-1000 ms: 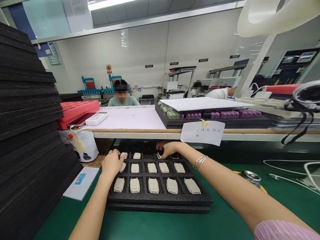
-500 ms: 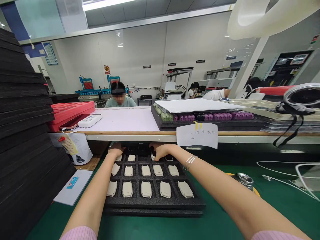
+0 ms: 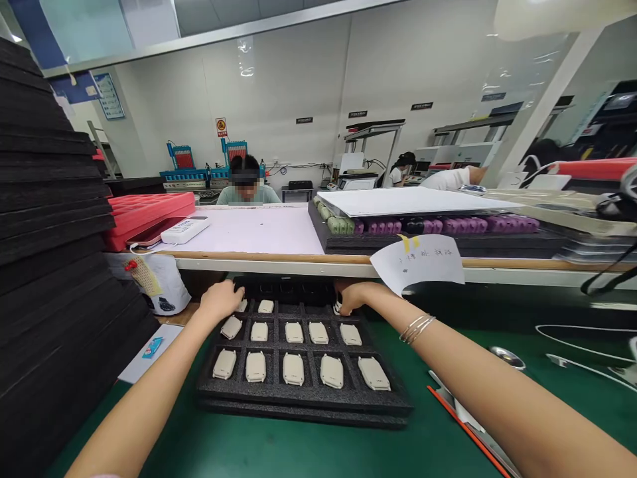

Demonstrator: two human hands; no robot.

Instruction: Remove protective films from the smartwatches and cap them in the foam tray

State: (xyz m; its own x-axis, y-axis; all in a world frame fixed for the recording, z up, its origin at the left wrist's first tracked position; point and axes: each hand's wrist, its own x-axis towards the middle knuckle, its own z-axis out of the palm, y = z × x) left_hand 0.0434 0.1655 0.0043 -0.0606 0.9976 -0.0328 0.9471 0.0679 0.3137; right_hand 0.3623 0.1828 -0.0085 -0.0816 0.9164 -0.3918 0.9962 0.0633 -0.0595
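Observation:
A black foam tray, stacked on another, lies on the green bench and reaches back under the shelf. Rows of off-white casings, like watch bodies, sit in its compartments. My left hand is curled over the tray's back left edge, beside a casing partly hidden by its fingers. At the back right compartment, my right hand has its fingers closed on a white casing, only partly visible. Two compartments between the hands show bare foam. The tray's farthest row is dark under the shelf.
Tall black foam stacks stand at left. The shelf edge crosses above the tray, with a hanging paper note. A red-edged item and a metal dish lie near my right arm. A person sits opposite.
My right hand has moved right, from the fourth compartment of the back row to the fifth, and the fourth now shows no casing. My left hand stays at the tray's left edge. The view has shifted.

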